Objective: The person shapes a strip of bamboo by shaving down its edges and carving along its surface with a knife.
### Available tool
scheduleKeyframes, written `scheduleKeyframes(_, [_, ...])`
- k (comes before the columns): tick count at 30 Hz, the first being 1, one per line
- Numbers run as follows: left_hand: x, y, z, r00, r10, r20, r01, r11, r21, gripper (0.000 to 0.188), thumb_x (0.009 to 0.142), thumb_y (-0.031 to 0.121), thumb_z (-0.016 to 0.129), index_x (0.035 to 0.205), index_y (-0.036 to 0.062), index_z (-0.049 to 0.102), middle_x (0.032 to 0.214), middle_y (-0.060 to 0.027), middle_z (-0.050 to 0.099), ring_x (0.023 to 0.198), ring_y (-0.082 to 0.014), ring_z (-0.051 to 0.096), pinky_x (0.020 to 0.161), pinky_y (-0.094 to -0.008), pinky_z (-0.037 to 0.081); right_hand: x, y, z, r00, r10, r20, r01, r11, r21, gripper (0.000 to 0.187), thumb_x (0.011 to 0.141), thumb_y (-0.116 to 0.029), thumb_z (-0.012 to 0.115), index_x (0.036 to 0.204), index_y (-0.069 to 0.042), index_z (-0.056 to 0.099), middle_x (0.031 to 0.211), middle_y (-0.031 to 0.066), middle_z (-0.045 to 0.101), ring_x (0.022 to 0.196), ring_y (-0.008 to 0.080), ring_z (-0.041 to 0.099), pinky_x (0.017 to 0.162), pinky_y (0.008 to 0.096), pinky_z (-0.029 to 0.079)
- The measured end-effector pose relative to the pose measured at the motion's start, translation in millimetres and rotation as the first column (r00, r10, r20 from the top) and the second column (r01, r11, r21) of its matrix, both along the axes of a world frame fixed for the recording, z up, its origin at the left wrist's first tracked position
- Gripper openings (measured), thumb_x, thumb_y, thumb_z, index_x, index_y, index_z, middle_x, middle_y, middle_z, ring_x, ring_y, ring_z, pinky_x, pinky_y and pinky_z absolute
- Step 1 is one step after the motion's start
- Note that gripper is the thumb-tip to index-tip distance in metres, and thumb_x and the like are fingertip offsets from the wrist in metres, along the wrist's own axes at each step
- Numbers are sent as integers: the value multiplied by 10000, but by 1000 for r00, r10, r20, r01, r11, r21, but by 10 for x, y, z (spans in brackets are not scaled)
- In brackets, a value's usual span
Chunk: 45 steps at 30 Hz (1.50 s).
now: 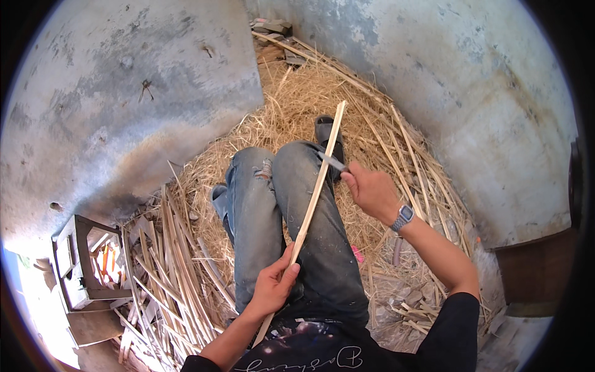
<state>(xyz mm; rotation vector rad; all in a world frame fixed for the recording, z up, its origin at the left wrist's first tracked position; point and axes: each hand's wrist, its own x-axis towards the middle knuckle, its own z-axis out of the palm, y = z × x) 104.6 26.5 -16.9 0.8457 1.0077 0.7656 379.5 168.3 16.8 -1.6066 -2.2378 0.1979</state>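
Observation:
A long pale strip of split wood or bamboo (315,197) slants across my lap, its far end beyond my right knee and its near end by my waist. My left hand (273,284) is closed around the strip's lower part. In my right hand (374,192) is a knife (333,162), its handle mostly hidden by my fingers. The blade points left and lies against or just over the strip's upper part; I cannot tell whether it touches. My legs in worn jeans (251,214) are under the strip.
Several split strips (180,266) lie piled on my left, beside a small wooden frame-like stand (93,297). Curly shavings (297,87) cover the floor ahead. More long strips (403,149) lean along the grey wall (471,105) at right. A second grey wall (136,93) rises at left.

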Motion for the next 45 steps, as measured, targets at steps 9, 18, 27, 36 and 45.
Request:
scheduleKeyframes(9, [-15, -33, -63, 1000, 29, 6, -29, 999, 33, 539, 1069, 165, 582, 1568, 51, 413, 811, 84, 513, 632, -11, 379, 557, -184, 323, -50, 48, -122, 997, 69, 20, -70, 993, 91, 312, 1062, -414, 496, 974, -115, 517, 618, 133, 603, 547, 356, 626, 485, 483, 477])
scheduleKeyframes(18, [-230, -351, 104, 868, 43, -494, 124, 946, 299, 624, 963, 135, 722, 1519, 13, 466, 1389, -179, 648, 1243, -171, 615, 1064, -281, 444, 196, -87, 386, 554, -251, -794, 60, 963, -262, 289, 1104, -341, 492, 1051, -74, 590, 666, -82, 396, 549, 25, 349, 493, 243, 307])
scheduleKeyframes(27, [-207, -527, 181, 803, 209, -558, 120, 861, 495, 648, 902, 138, 788, 1475, 1, 518, 1236, -194, 727, 1075, -139, 697, 951, -266, 515, -333, -890, 564, 575, -172, -800, -22, 974, -225, 331, 1110, -286, 470, 942, -43, 620, 606, -62, 408, 543, 34, 376, 505, 241, 298])
scheduleKeyframes(36, [-35, -467, 221, 803, 127, -582, 165, 892, 421, 643, 885, 161, 808, 1457, 19, 549, 1166, -207, 744, 1010, -125, 720, 894, -264, 532, -209, -787, 111, 318, -328, -890, 21, 941, -339, 223, 1095, -234, 497, 1054, -35, 589, 663, -34, 481, 588, 51, 468, 531, 244, 371])
scheduleKeyframes(45, [-37, -605, 307, 756, 138, -640, 244, 847, 472, 637, 920, 193, 770, 1487, 47, 520, 970, -219, 728, 818, -221, 723, 757, -319, 544, -451, -736, 232, 475, -224, -851, 35, 971, -236, 231, 984, -182, 712, 1087, -6, 603, 730, -30, 586, 635, 24, 491, 559, 231, 397])
